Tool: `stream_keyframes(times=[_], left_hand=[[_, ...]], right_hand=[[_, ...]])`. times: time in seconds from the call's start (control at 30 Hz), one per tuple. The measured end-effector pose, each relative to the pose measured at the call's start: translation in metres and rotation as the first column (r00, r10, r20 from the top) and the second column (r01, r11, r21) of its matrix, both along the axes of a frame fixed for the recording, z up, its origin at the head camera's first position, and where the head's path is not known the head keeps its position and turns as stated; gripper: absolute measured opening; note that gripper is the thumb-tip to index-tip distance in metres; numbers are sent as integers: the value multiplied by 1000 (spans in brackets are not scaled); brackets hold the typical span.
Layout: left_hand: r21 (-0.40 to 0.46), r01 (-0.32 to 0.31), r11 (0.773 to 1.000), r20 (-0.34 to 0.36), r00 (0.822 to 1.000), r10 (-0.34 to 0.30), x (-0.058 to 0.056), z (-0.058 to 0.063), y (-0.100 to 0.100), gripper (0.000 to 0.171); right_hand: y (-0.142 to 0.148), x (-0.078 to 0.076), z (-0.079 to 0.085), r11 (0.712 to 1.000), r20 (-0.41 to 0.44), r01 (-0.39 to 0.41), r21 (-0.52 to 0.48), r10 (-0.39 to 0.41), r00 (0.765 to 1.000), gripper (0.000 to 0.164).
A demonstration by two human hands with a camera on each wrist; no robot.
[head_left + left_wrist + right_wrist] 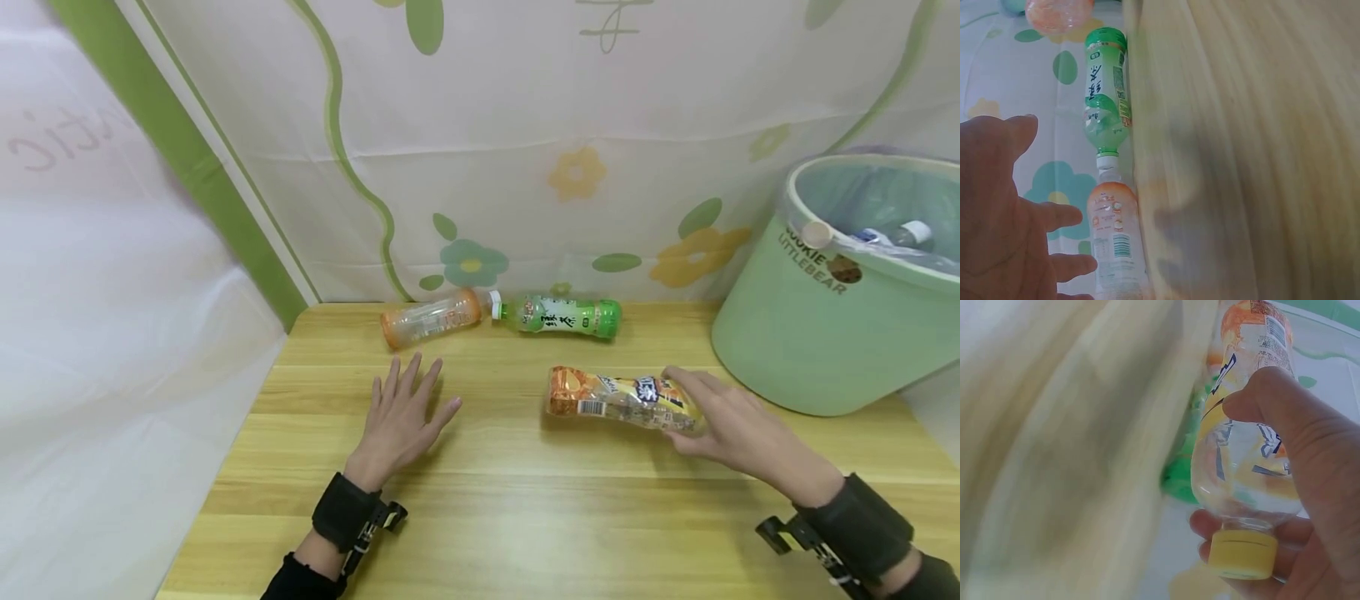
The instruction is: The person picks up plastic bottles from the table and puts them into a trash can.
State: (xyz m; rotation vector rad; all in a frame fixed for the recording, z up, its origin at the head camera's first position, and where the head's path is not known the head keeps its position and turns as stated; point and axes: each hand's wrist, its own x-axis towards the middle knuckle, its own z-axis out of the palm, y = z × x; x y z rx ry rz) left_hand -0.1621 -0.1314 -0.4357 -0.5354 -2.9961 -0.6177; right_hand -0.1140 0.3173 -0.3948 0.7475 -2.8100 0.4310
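My right hand (723,425) grips a clear plastic bottle (622,398) with an orange and yellow label, near its neck end. In the right wrist view its yellow cap (1243,554) shows by the curled fingers, and the thumb (1260,400) presses the bottle's side. My left hand (401,425) is spread with nothing in it, low over the table. Just beyond its fingertips lies an empty orange-labelled bottle (431,319). A green tea bottle (558,317) with a white cap lies end to end with it, along the table's back edge.
At the right stands a pale green bin (832,333) with a clear liner; bottles (911,235) show inside. A patterned curtain (525,125) hangs behind the wooden table (480,500), and white cloth (112,375) borders its left side.
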Motion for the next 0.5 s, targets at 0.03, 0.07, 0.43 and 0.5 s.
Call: stream_keyframes(times=[0.03,0.07,0.43,0.5], left_hand=[[-1,1,1000,4,1000,-1,0,0,0,76],[-1,2,1000,8,1000,-2,0,0,0,76],[-6,9,1000,10,1000,-9,-1,3,0,76],[-8,9,1000,6,1000,-9,-1,4,1,76]], right_hand=[[1,0,4,1000,0,3,4,-3,1000,80],[3,-1,8,1000,1,9,7,-9,1000,81],[42,-12,96,997,-218,14,80,4,976,92],[51,-15,117,995,-273,38,92,-12,962,91]])
